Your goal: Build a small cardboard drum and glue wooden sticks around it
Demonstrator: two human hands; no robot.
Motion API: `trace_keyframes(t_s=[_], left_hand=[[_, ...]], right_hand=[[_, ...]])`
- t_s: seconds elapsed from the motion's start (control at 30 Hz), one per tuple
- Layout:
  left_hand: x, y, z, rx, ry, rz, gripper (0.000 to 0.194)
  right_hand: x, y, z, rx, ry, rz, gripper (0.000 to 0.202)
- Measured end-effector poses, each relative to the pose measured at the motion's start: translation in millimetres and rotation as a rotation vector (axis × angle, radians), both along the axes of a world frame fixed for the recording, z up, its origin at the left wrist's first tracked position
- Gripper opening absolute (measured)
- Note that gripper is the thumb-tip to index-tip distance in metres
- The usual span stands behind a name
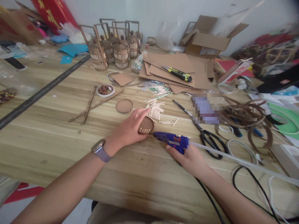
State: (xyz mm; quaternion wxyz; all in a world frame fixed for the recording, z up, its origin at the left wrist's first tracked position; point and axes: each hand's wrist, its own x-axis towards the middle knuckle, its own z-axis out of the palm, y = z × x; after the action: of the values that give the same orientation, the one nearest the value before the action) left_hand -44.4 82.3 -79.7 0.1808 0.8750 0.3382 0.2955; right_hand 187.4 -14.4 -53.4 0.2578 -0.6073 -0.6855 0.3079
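Observation:
My left hand (129, 127) curls around a small round cardboard base (149, 123) that lies on the table, its thumb and fingers on the rim. Several short wooden sticks (144, 131) stand in a row along the near inside edge of that base. In my right hand (192, 160) is a blue glue gun (171, 140), with its nozzle close to the base's near right rim. A long translucent glue stick (224, 153) runs out of the back of the gun. Just beyond the base lies a pile of loose short sticks (156, 112).
A second round base (124, 106) lies left of the sticks, near a dish of brown beads (105, 90). Black scissors (211, 143) lie at right. Behind are stacked cardboard (168, 67), a utility knife (178, 74) and several lidded stick baskets (121, 56).

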Motion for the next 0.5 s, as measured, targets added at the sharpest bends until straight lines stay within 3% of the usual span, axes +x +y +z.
trace_keyframes(t_s=[0.1, 0.23, 0.37, 0.5], left_hand=[[0, -1, -0.1, -0.019, 0.006, -0.005, 0.103], [0, 0, -1.8, -0.034, 0.002, -0.010, 0.107], [-1, 2, -3.7, -0.022, -0.022, -0.018, 0.109], [-2, 1, -4.1, -0.018, -0.011, -0.021, 0.109]], right_hand=[[0, 1, -2.5, -0.013, 0.071, -0.075, 0.032], [12, 3, -4.1, -0.262, 0.351, -0.194, 0.045], [29, 4, 3.5, -0.652, 0.605, 0.043, 0.056], [33, 4, 11.0, -0.951, 0.546, 0.325, 0.058]])
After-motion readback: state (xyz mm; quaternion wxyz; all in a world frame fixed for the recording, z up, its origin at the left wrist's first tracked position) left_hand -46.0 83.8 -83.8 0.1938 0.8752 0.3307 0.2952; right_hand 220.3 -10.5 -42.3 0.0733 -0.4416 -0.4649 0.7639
